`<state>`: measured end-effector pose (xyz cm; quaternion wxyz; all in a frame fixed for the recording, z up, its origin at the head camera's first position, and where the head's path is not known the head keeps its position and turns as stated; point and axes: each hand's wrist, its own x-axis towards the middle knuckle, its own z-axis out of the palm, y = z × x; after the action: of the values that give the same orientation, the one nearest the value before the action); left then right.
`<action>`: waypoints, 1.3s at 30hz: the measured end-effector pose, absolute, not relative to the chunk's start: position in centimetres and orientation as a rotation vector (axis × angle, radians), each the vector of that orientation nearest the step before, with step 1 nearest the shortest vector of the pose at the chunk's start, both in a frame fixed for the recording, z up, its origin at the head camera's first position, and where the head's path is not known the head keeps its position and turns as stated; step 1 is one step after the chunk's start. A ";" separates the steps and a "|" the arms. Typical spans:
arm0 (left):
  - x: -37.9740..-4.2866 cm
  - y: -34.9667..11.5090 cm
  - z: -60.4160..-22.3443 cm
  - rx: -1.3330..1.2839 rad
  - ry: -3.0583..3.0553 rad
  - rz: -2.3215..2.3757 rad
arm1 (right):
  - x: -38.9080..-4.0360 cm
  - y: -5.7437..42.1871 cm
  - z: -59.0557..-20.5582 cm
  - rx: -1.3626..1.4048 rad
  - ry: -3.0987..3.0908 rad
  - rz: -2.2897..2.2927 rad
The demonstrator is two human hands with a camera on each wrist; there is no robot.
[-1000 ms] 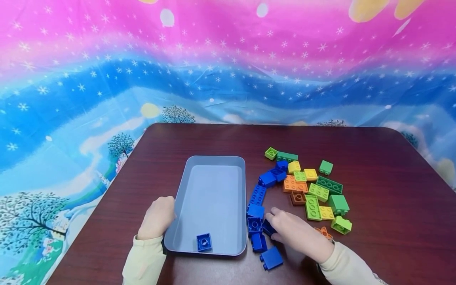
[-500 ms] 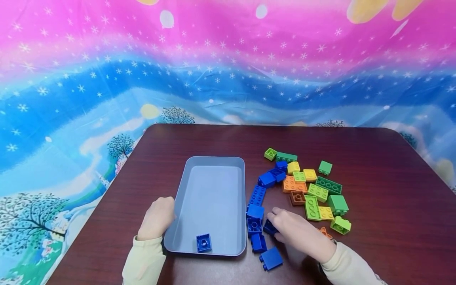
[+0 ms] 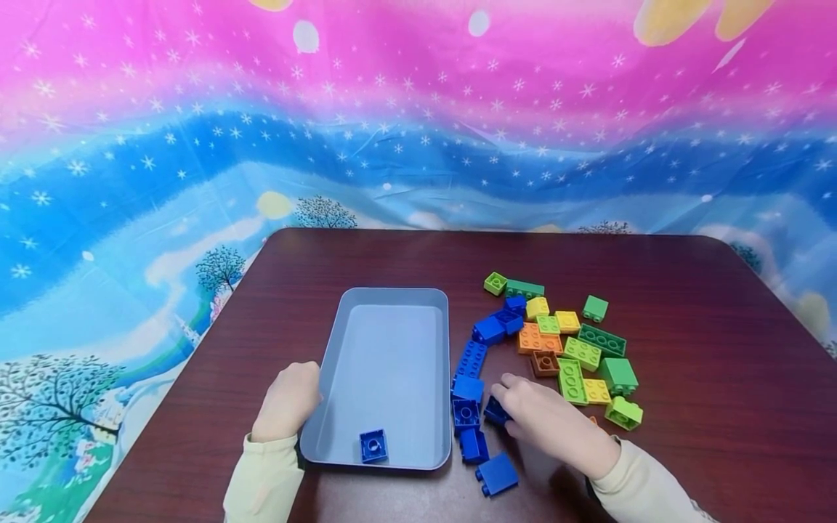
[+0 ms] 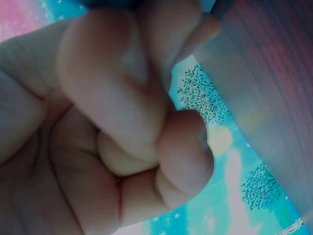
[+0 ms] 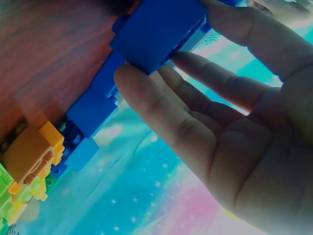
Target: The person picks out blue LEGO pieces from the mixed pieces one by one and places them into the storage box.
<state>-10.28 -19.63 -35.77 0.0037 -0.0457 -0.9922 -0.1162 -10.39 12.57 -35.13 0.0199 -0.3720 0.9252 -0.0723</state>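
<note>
Pinching a small blue brick [image 3: 495, 412] by its two flat sides, the right hand [image 3: 549, 425] has fingers and thumb round it. The brick looks light, hard and smooth, so it could slip. It sits on the table [image 3: 686, 349], at 3 o'clock from the gray tray [image 3: 392, 363]. More blue bricks [image 3: 469, 388] crowd close beside it. The left hand [image 3: 288, 399] is curled in a fist, holding nothing, against the tray's 9 o'clock wall.

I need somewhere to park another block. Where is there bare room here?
Most of the grey tray floor is bare; only one blue block lies near its front edge. The table is free right of the mixed block pile and behind the tray. It is crowded between tray and right hand.
</note>
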 end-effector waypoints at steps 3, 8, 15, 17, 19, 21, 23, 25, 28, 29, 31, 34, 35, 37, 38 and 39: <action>-10.3 -19.6 -35.8 -0.148 -3.104 -0.359 | -10.4 12.5 -35.1 -1.148 2.879 -0.222; -10.2 -19.6 -35.7 -0.163 -3.094 -0.365 | -10.4 12.4 -34.8 -1.158 2.895 -0.214; -10.1 -19.6 -35.6 -0.148 -3.106 -0.374 | -10.4 12.2 -34.4 -1.205 2.909 -0.227; -10.1 -19.7 -35.7 -0.140 -3.113 -0.369 | -10.4 12.0 -34.4 -1.204 2.911 -0.227; -10.2 -19.7 -35.7 -0.146 -3.112 -0.363 | -10.4 11.9 -34.3 -1.202 2.918 -0.221; -10.2 -19.7 -35.8 -0.150 -3.111 -0.360 | -10.4 11.8 -34.2 -1.209 2.930 -0.211; -10.2 -19.8 -35.8 -0.148 -3.113 -0.364 | -10.4 11.8 -34.0 -1.225 2.939 -0.210; -10.2 -19.8 -35.8 -0.147 -3.115 -0.368 | -10.3 11.9 -33.9 -1.236 2.948 -0.211; -10.2 -19.8 -35.8 -0.151 -3.114 -0.370 | -10.3 11.9 -33.7 -1.240 2.960 -0.229; -10.2 -19.7 -35.7 -0.153 -3.113 -0.367 | -10.3 11.8 -33.6 -1.237 2.965 -0.232; -10.2 -19.7 -35.7 -0.162 -3.106 -0.362 | -10.3 11.7 -33.5 -1.239 2.971 -0.237; -10.2 -19.7 -35.6 -0.172 -3.096 -0.360 | -10.3 11.6 -33.4 -1.253 2.973 -0.244; -10.2 -19.7 -35.6 -0.169 -3.097 -0.361 | -10.3 11.6 -33.4 -1.260 2.973 -0.247; -10.1 -19.7 -35.5 -0.161 -3.102 -0.366 | -10.3 11.4 -33.3 -1.282 2.974 -0.263; -10.1 -19.7 -35.5 -0.157 -3.106 -0.368 | -10.3 11.3 -33.2 -1.291 2.976 -0.267; -10.1 -19.7 -35.5 -0.155 -3.107 -0.369 | -10.3 11.2 -33.2 -1.305 2.982 -0.267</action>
<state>-10.09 -19.68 -35.51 0.0043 -0.0494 -0.9918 -0.1177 -10.34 11.22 -33.22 -0.0624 -0.3989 0.9113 -0.0815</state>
